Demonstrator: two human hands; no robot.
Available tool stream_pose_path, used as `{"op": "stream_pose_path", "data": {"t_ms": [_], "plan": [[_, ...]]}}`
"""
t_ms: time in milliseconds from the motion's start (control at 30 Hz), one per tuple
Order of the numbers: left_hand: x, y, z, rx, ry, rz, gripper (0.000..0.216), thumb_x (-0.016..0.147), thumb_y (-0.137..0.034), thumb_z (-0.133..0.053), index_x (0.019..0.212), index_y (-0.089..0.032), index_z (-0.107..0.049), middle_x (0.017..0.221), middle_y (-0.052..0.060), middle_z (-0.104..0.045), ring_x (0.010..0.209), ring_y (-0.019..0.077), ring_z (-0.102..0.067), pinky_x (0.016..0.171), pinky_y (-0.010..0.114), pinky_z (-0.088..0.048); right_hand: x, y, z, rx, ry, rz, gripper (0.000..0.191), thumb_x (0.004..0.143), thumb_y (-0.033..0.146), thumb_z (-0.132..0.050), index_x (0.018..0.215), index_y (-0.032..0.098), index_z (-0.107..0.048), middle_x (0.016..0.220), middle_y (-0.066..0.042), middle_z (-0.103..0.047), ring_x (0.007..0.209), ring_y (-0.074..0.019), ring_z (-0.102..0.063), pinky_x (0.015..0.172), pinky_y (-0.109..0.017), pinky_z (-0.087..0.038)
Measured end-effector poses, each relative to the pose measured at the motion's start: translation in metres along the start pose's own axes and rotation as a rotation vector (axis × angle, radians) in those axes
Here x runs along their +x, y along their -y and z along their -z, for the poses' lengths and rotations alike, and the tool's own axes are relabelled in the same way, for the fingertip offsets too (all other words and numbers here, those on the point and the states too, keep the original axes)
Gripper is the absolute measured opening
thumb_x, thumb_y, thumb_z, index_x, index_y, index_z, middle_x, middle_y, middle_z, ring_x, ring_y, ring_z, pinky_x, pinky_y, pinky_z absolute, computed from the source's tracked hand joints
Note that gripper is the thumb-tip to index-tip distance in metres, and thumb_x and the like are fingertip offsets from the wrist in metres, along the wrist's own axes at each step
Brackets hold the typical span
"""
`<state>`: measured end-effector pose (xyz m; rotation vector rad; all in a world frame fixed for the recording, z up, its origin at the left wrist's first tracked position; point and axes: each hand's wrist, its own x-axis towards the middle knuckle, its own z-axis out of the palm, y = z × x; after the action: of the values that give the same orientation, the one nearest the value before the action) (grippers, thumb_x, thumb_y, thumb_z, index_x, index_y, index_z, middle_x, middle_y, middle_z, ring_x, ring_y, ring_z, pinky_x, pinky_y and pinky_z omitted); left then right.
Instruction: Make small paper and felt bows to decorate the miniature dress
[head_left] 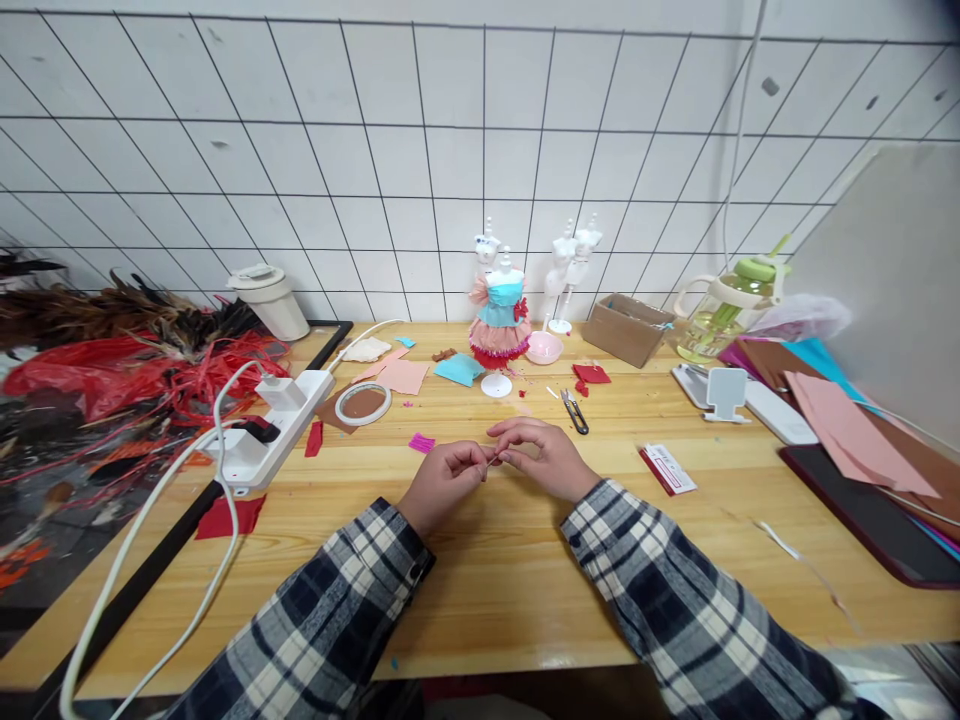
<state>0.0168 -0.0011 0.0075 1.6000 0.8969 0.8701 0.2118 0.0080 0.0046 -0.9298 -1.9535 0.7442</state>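
Note:
Fingertips of my left hand (pixel 455 477) and my right hand (pixel 546 458) meet above the middle of the wooden table (pixel 495 580). Both pinch a thin, small strip (pixel 491 462) between them; its kind is too small to tell. Behind the hands stands a mini dress form in a blue and pink ruffled dress (pixel 501 315). A magenta crepe paper scrap (pixel 422 442) lies left of my left hand. Thread snips (pixel 575 411) rest beyond my right hand, near a red paper piece (pixel 592 373).
A power strip (pixel 289 425) with white cables and a tape roll (pixel 363 403) lie left. At the back are a pink bowl (pixel 544 347), a cardboard box (pixel 627 330) and bare dress forms (pixel 571 265). A green-lidded bottle (pixel 731 310), phone stand (pixel 726 393) and paper sheets (pixel 855 430) occupy the right.

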Motion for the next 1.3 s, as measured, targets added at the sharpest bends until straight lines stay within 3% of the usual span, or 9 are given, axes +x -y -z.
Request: {"op": "stream_pose_path", "data": {"t_ms": [100, 300, 400, 533, 667, 867, 1033, 1167, 1300], "plan": [[0.000, 0.000, 0.001, 0.034, -0.021, -0.019, 0.021, 0.077, -0.033, -0.059, 0.063, -0.018, -0.053, 0.085, 0.007, -0.073, 0.094, 0.0241, -0.066, 0.086, 0.035, -0.047, -0.001, -0.003, -0.002, -0.090, -0.002, 0.006, 0.008, 0.087, 0.017, -0.058, 0.083, 0.019, -0.065, 0.102, -0.007, -0.069, 0.094, -0.0163, -0.063, 0.082, -0.030, -0.049], [0.004, -0.003, 0.008, 0.205, -0.277, -0.023, 0.029, 0.086, -0.044, -0.052, 0.077, -0.017, -0.060, 0.092, 0.008, -0.071, 0.087, 0.0213, -0.064, 0.078, 0.032, -0.048, -0.001, -0.011, -0.002, -0.191, -0.098, -0.133, 0.008, 0.088, 0.019, -0.056, 0.089, 0.020, -0.063, 0.089, -0.002, -0.068, 0.071, -0.0122, -0.060, 0.068, -0.025, -0.046], [0.006, -0.001, 0.008, 0.348, -0.223, -0.055, 0.034, 0.089, -0.046, -0.046, 0.089, -0.018, -0.065, 0.090, 0.006, -0.069, 0.087, 0.0211, -0.062, 0.078, 0.032, -0.047, -0.001, -0.006, -0.003, -0.243, -0.053, -0.081, 0.008, 0.088, 0.021, -0.058, 0.087, 0.021, -0.066, 0.081, -0.001, -0.068, 0.072, -0.0130, -0.060, 0.066, -0.024, -0.044], [0.008, 0.004, 0.006, 0.431, -0.112, -0.094, 0.037, 0.092, -0.042, -0.040, 0.079, -0.018, -0.065, 0.083, 0.005, -0.067, 0.084, 0.0202, -0.061, 0.080, 0.032, -0.046, -0.002, 0.001, -0.005, -0.279, -0.025, -0.026, 0.011, 0.089, 0.023, -0.057, 0.087, 0.021, -0.067, 0.080, -0.002, -0.068, 0.073, -0.0136, -0.060, 0.065, -0.024, -0.043], [0.009, 0.006, 0.004, 0.400, -0.106, -0.060, 0.032, 0.090, -0.039, -0.044, 0.074, -0.018, -0.062, 0.077, 0.004, -0.065, 0.077, 0.0191, -0.060, 0.074, 0.030, -0.045, -0.002, 0.001, -0.006, -0.276, -0.030, -0.041, 0.011, 0.088, 0.023, -0.058, 0.086, 0.021, -0.069, 0.080, -0.002, -0.070, 0.073, -0.0137, -0.060, 0.065, -0.024, -0.044], [0.006, -0.003, 0.004, 0.584, -0.121, -0.169, 0.031, 0.092, -0.036, -0.042, 0.077, -0.019, -0.063, 0.080, 0.004, -0.067, 0.081, 0.0196, -0.058, 0.078, 0.032, -0.042, 0.001, -0.004, -0.009, 0.090, -0.129, -0.288, 0.013, 0.079, 0.029, -0.066, 0.083, 0.018, -0.072, 0.074, -0.003, -0.071, 0.064, -0.0123, -0.060, 0.059, -0.024, -0.047], [0.004, -0.006, 0.007, 0.734, -0.078, -0.312, 0.029, 0.095, -0.032, -0.041, 0.083, -0.019, -0.064, 0.085, 0.004, -0.069, 0.085, 0.0195, -0.057, 0.083, 0.035, -0.039, 0.002, -0.011, -0.007, 0.315, -0.022, -0.423, 0.040, 0.073, 0.032, -0.070, 0.109, 0.016, -0.071, 0.066, 0.000, -0.067, 0.057, -0.0108, -0.057, 0.059, -0.025, -0.048], [0.003, -0.006, 0.008, 0.744, -0.071, -0.320, 0.027, 0.095, -0.030, -0.042, 0.082, -0.019, -0.063, 0.085, 0.004, -0.069, 0.085, 0.0197, -0.057, 0.082, 0.035, -0.039, 0.001, -0.011, 0.002, 0.182, -0.047, -0.400, 0.031, 0.076, 0.028, -0.066, 0.103, 0.016, -0.074, 0.089, -0.008, -0.072, 0.077, -0.0160, -0.065, 0.067, -0.028, -0.053], [0.003, -0.005, 0.007, 0.717, -0.061, -0.326, 0.027, 0.094, -0.030, -0.043, 0.079, -0.019, -0.063, 0.081, 0.004, -0.067, 0.083, 0.0195, -0.056, 0.081, 0.034, -0.039, 0.000, -0.004, 0.013, 0.044, -0.101, -0.167, 0.038, 0.080, 0.022, -0.062, 0.118, 0.023, -0.067, 0.125, -0.009, -0.063, 0.117, -0.0217, -0.057, 0.090, -0.035, -0.051]]}}
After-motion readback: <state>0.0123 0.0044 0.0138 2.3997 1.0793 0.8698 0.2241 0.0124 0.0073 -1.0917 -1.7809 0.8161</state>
